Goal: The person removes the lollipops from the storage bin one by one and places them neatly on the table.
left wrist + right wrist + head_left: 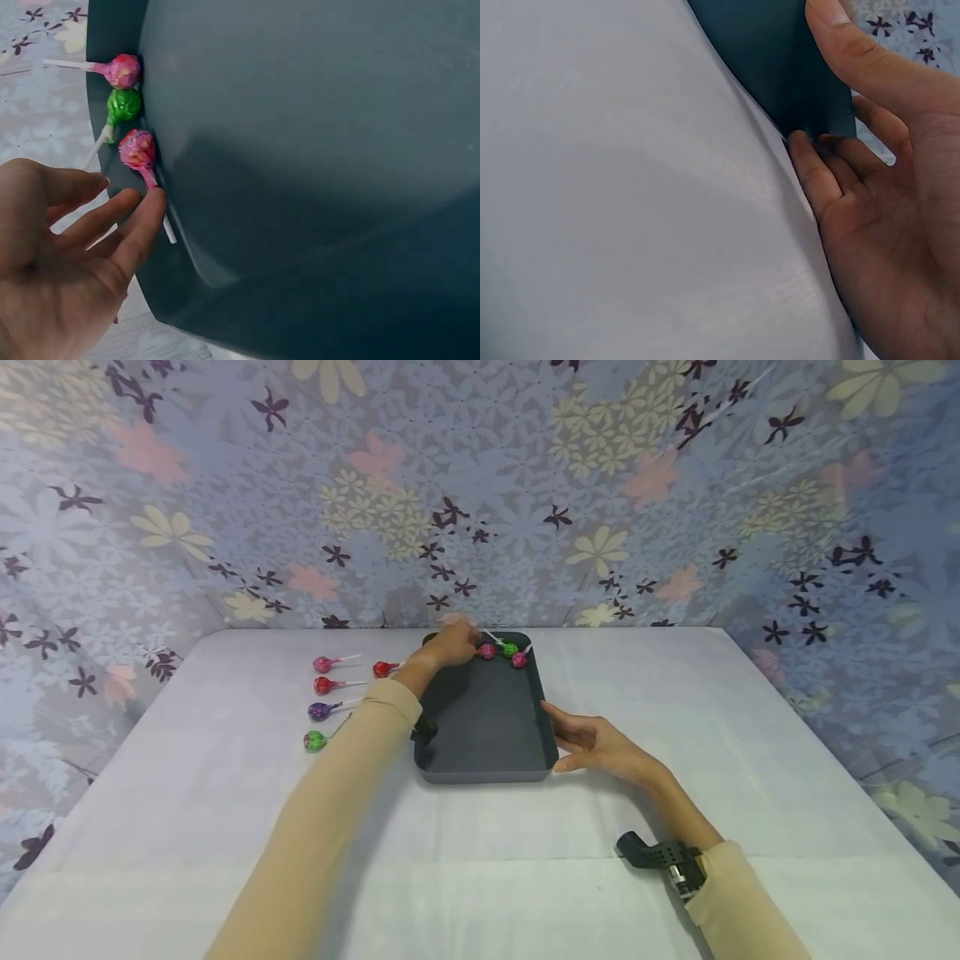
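One pink lollipop [137, 152] lies at the far end of a dark tray [487, 727], just beside the left grip [71, 247], its wrapped ball beyond the fingertips and its white stick passing alongside them. The thumb of that grip stands apart from the fingers, which are loosely bent and clamped on nothing; whether a fingertip brushes the wrapper's twisted neck cannot be told. Next to this lollipop, farther from the grip, are a green lollipop [124, 106] and then a second pink lollipop [124, 71], the sticks of both reaching over the tray's edge. The right grip [600, 745] is at the tray's near right corner, thumb and fingers spread, with fingers touching the outside of the wall. Left of the tray, five more lollipops lie on the white surface [750, 760]: a pink one [322, 665], a red one [323, 685], a purple one [319, 711] and another green one [314, 741] form a column, while another red one [382, 669] lies nearer the tray, its stick partly hidden by the left arm. All are well apart from the right grip. A flowered cloth [480, 485] hangs behind the surface.
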